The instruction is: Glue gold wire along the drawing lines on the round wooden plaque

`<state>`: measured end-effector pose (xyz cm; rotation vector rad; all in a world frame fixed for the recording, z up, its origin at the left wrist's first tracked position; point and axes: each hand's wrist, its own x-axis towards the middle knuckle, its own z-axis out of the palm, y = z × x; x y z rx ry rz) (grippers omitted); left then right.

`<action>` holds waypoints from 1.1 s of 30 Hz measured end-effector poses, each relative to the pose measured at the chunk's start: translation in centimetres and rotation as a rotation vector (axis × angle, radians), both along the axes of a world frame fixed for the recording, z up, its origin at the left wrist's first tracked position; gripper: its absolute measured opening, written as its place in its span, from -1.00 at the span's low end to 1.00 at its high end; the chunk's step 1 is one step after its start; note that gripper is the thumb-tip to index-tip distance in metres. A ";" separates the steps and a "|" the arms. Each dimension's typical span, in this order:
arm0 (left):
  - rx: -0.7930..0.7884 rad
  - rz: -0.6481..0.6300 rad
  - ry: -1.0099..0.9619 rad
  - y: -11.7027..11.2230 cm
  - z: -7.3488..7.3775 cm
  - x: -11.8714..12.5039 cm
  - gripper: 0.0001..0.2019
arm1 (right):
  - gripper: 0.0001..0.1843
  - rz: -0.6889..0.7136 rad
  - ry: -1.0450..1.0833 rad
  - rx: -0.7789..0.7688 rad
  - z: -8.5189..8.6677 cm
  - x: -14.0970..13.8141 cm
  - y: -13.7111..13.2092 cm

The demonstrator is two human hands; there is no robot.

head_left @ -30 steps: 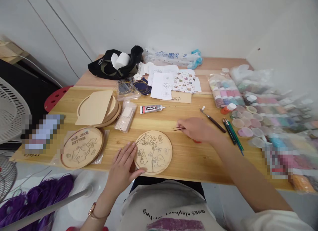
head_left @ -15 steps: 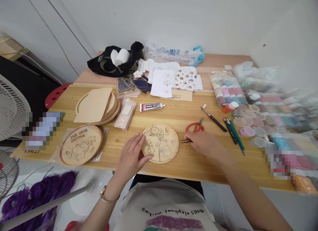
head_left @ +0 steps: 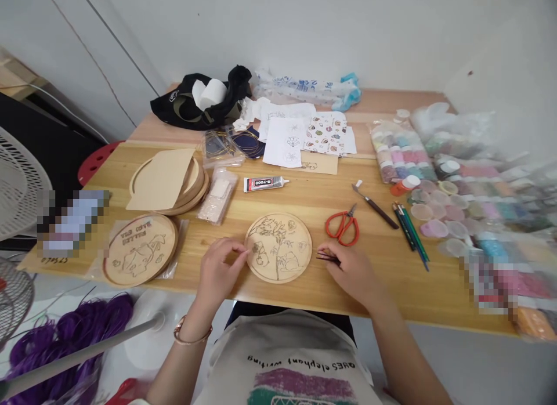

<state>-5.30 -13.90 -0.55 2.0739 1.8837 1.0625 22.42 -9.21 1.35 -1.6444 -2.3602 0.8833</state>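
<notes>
A round wooden disc (head_left: 278, 248) with a line drawing of plants and animals lies near the table's front edge. My left hand (head_left: 217, 273) sits at its left rim, fingers curled and touching the edge. My right hand (head_left: 354, 270) rests just right of the disc, closed on dark tweezers (head_left: 327, 256) whose tips point at the disc. Red-handled scissors (head_left: 343, 226) lie on the table just beyond my right hand.
A tube of glue (head_left: 264, 184), a stack of wooden discs (head_left: 167, 184), another engraved disc (head_left: 140, 248), paper patterns (head_left: 304, 137), a craft knife (head_left: 375, 206) and pencils (head_left: 410, 231) lie about. Many jars and bags of coloured beads (head_left: 452, 184) fill the right side. A fan (head_left: 17, 184) stands left.
My right hand came back from the scissors toward me with the tweezers, stopping beside the disc. The disc shifted right and my left hand curled at its rim.
</notes>
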 end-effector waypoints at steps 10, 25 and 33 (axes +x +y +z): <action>0.012 -0.055 0.042 -1.0 -1.0 0.5 -0.86 | -0.57 -0.159 0.003 0.147 -1.7 -2.4 -2.4; -0.022 -0.034 0.164 -1.9 -2.4 1.1 -0.67 | -0.75 -0.267 -0.062 0.322 -3.6 -0.3 -1.6; -0.115 -0.026 0.254 -0.4 -2.2 1.3 -0.60 | -0.77 -0.203 0.029 0.433 -2.9 0.5 -2.6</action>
